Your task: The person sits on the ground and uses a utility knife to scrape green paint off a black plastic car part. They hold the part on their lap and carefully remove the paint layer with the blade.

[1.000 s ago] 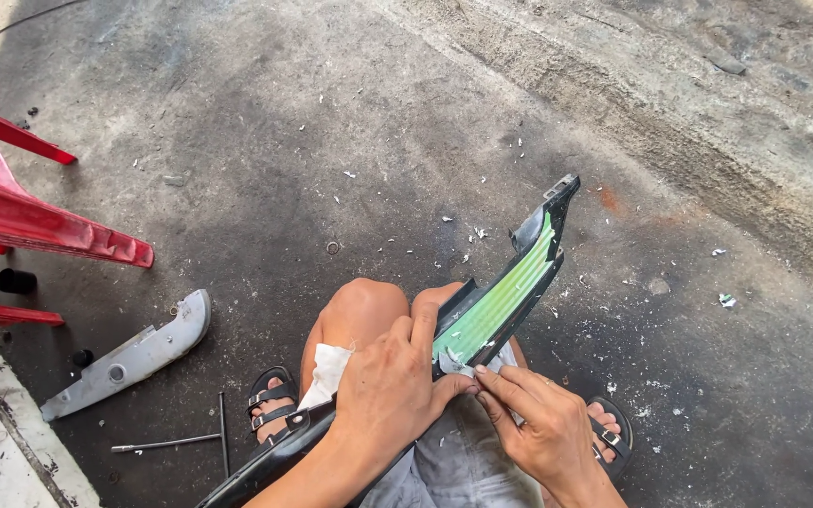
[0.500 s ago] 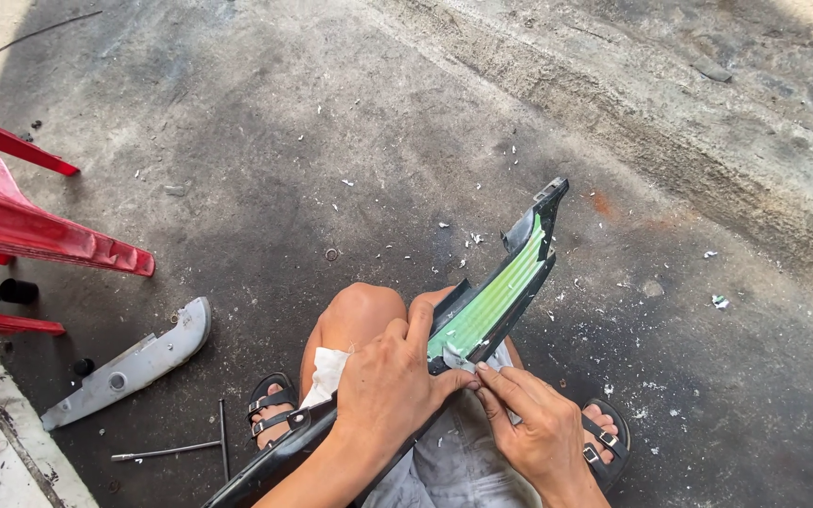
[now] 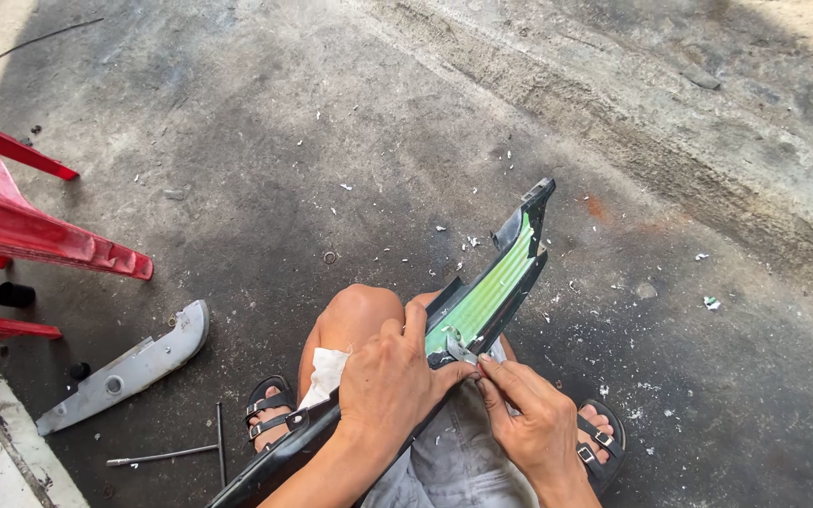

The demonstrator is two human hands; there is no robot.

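A long black plastic panel (image 3: 496, 282) with a green-coated inner face is gripped by the left hand (image 3: 388, 381), whose fingers are wrapped closed around its middle, thumb laid over the upper edge. A small grey blade-like tool (image 3: 460, 350) is pinched between the closed fingertips of the right hand (image 3: 529, 423) and is set against the green face, just beside the left thumb. The panel is held tilted, its upper end pointed away and up to the right, its lower end run down past the left forearm to the bottom edge of the view; it is rested across the bent knees. A white cloth (image 3: 326, 373) is tucked between the left hand and the knee. Black sandals (image 3: 270, 414) are worn on both feet. White flakes are scattered over the dark concrete floor (image 3: 350, 122). A grey panel (image 3: 124, 369) is laid on the floor at left, with thin metal rods (image 3: 164, 455) near it. A red plastic chair (image 3: 11, 221) is placed at the far left.
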